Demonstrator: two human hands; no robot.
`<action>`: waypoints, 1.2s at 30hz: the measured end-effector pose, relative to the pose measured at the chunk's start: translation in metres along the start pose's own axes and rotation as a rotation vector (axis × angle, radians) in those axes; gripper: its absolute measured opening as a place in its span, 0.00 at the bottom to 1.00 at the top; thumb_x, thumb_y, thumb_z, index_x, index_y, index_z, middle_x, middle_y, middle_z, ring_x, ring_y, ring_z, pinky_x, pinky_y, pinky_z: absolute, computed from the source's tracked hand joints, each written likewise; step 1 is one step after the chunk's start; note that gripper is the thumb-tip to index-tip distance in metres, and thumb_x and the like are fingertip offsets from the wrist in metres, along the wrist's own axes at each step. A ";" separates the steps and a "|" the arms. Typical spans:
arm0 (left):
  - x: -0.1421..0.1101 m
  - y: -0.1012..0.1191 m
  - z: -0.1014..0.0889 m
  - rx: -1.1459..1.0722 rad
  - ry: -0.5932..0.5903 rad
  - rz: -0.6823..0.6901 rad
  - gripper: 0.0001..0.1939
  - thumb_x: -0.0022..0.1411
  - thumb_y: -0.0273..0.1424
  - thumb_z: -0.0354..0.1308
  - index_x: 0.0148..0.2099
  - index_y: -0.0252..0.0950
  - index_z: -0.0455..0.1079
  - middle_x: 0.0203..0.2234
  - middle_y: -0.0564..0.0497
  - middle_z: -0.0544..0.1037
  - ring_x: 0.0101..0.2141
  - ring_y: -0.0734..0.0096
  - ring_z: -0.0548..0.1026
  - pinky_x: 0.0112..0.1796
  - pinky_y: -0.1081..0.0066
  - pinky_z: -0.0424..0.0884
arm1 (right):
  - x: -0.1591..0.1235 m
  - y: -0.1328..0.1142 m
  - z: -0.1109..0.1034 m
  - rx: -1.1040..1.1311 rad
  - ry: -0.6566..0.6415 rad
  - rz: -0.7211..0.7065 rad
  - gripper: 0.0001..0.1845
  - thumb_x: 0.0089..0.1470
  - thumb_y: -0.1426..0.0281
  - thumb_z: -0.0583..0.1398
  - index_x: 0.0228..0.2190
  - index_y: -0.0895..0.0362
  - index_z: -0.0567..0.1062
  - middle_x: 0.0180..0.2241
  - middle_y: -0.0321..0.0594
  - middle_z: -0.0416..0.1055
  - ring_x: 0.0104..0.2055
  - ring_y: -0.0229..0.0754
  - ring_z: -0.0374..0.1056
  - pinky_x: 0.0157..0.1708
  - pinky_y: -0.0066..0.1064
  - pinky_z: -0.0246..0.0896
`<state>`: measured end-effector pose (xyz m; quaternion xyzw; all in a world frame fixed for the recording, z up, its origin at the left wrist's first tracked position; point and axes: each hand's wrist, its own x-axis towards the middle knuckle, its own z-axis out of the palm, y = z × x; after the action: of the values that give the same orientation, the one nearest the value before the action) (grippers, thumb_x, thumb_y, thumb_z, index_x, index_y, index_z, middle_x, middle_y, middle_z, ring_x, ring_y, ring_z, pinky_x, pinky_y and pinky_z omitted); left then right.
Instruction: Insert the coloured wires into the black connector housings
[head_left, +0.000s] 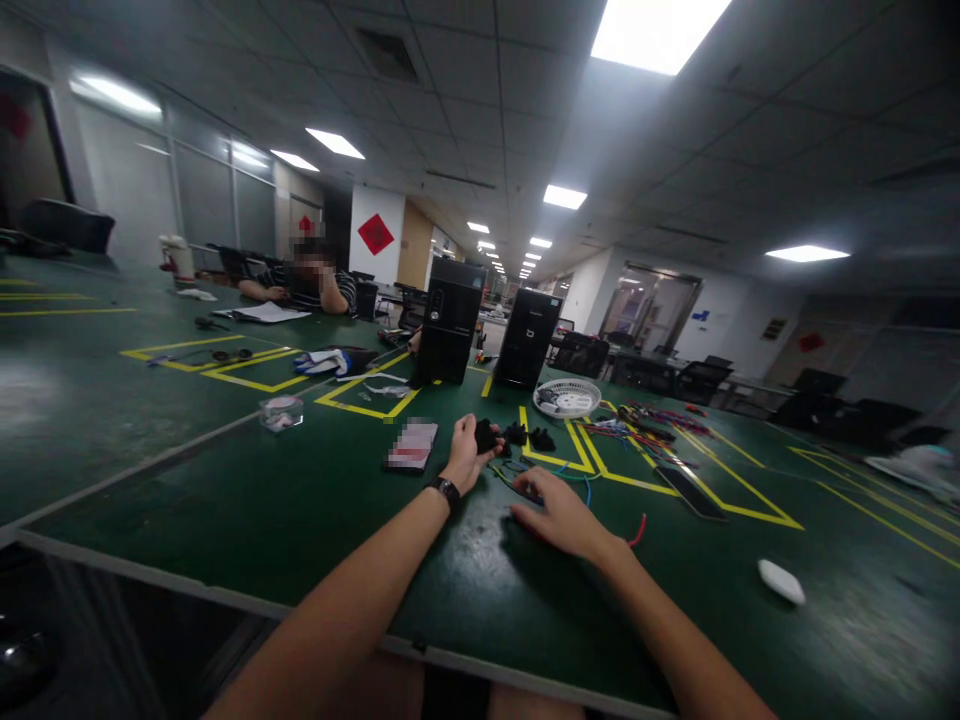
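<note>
My left hand (pixel 465 458), with a dark watch (pixel 448 490) on its wrist, is turned partly palm-up. Its fingers close round a small dark black piece (pixel 486 436) whose kind I cannot make out. More black pieces (pixel 541 439) of similar look lie on the green table (pixel 337 540) just right of that hand. Lower and to the right, my right hand (pixel 559 512) hovers with bent fingers and the thumb apart; nothing shows between them. Thin blue and green wires (pixel 589 490) lie beside and beyond its fingertips.
Two black computer towers (pixel 452 325) stand beyond my hands. A white basket (pixel 568 398) and a tangle of coloured wires (pixel 660 425) are at right, near a dark flat panel (pixel 690 492). A white mouse-shaped object (pixel 781 581) lies right. Gloves (pixel 326 361) lie left; a person (pixel 315 285) sits beyond.
</note>
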<state>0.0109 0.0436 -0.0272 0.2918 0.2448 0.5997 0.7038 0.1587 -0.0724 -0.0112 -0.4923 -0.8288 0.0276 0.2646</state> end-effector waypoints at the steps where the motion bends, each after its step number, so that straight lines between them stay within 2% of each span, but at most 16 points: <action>1: 0.000 0.000 0.000 -0.008 0.000 -0.004 0.17 0.63 0.44 0.50 0.48 0.41 0.55 0.28 0.54 0.73 0.24 0.74 0.74 0.30 0.67 0.72 | -0.007 0.003 -0.001 0.007 -0.080 -0.006 0.10 0.53 0.67 0.61 0.38 0.55 0.71 0.38 0.40 0.68 0.40 0.42 0.66 0.42 0.34 0.62; 2: 0.000 -0.001 0.001 -0.015 -0.013 -0.020 0.17 0.62 0.44 0.51 0.48 0.41 0.56 0.28 0.53 0.73 0.24 0.73 0.74 0.30 0.67 0.72 | -0.012 0.005 -0.001 0.017 -0.133 -0.006 0.09 0.53 0.67 0.61 0.37 0.55 0.72 0.38 0.40 0.68 0.39 0.42 0.66 0.41 0.33 0.62; 4: -0.003 -0.004 0.004 -0.030 -0.057 -0.074 0.17 0.62 0.44 0.52 0.47 0.39 0.59 0.28 0.52 0.74 0.25 0.72 0.75 0.30 0.68 0.72 | -0.016 0.006 0.002 0.032 -0.156 0.007 0.05 0.53 0.70 0.60 0.35 0.55 0.72 0.37 0.40 0.68 0.38 0.41 0.66 0.40 0.32 0.61; 8: -0.013 -0.011 0.012 -0.032 -0.116 -0.132 0.15 0.63 0.40 0.50 0.47 0.36 0.64 0.29 0.49 0.74 0.27 0.71 0.75 0.28 0.70 0.70 | -0.009 0.005 0.007 0.103 -0.033 0.103 0.02 0.55 0.71 0.57 0.32 0.56 0.71 0.29 0.36 0.70 0.32 0.39 0.66 0.34 0.29 0.58; 13: -0.020 -0.017 0.019 0.001 -0.197 -0.135 0.14 0.60 0.34 0.52 0.46 0.34 0.67 0.31 0.48 0.75 0.29 0.70 0.75 0.28 0.72 0.68 | -0.004 0.007 0.011 0.459 0.163 0.326 0.08 0.57 0.65 0.54 0.33 0.56 0.68 0.22 0.33 0.68 0.22 0.36 0.63 0.24 0.26 0.56; 19: -0.031 -0.023 0.027 -0.049 -0.319 -0.154 0.15 0.59 0.32 0.49 0.48 0.34 0.67 0.35 0.45 0.76 0.32 0.67 0.75 0.34 0.68 0.70 | 0.001 0.010 0.021 0.822 0.166 0.494 0.13 0.52 0.59 0.57 0.30 0.56 0.64 0.18 0.28 0.64 0.13 0.29 0.53 0.13 0.22 0.46; 23: -0.033 -0.028 0.028 -0.122 -0.373 -0.198 0.17 0.59 0.31 0.47 0.49 0.33 0.67 0.36 0.43 0.76 0.35 0.65 0.76 0.38 0.66 0.70 | 0.002 0.011 0.023 0.896 0.185 0.511 0.15 0.51 0.56 0.57 0.29 0.55 0.62 0.18 0.27 0.64 0.11 0.28 0.52 0.10 0.20 0.43; 29: -0.029 -0.030 0.026 -0.216 -0.365 -0.243 0.17 0.59 0.30 0.47 0.49 0.32 0.67 0.35 0.43 0.76 0.35 0.64 0.76 0.40 0.64 0.70 | 0.003 0.009 0.023 1.018 0.200 0.516 0.17 0.50 0.56 0.59 0.31 0.55 0.61 0.16 0.24 0.61 0.11 0.27 0.48 0.09 0.19 0.40; 32: -0.030 -0.029 0.026 -0.226 -0.408 -0.249 0.17 0.59 0.30 0.47 0.48 0.30 0.68 0.35 0.43 0.76 0.35 0.64 0.76 0.40 0.64 0.70 | 0.003 0.011 0.025 0.980 0.205 0.529 0.17 0.50 0.56 0.58 0.30 0.55 0.61 0.15 0.24 0.60 0.11 0.27 0.48 0.10 0.19 0.40; 36: -0.034 -0.027 0.026 -0.154 -0.477 -0.192 0.16 0.57 0.29 0.49 0.45 0.30 0.70 0.34 0.44 0.76 0.36 0.65 0.75 0.42 0.66 0.68 | 0.002 0.013 0.026 0.911 0.139 0.581 0.18 0.49 0.54 0.58 0.28 0.55 0.61 0.15 0.25 0.61 0.10 0.27 0.48 0.09 0.20 0.40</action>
<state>0.0424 0.0042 -0.0276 0.3456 0.0523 0.4613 0.8155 0.1569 -0.0586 -0.0367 -0.5374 -0.5432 0.4234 0.4867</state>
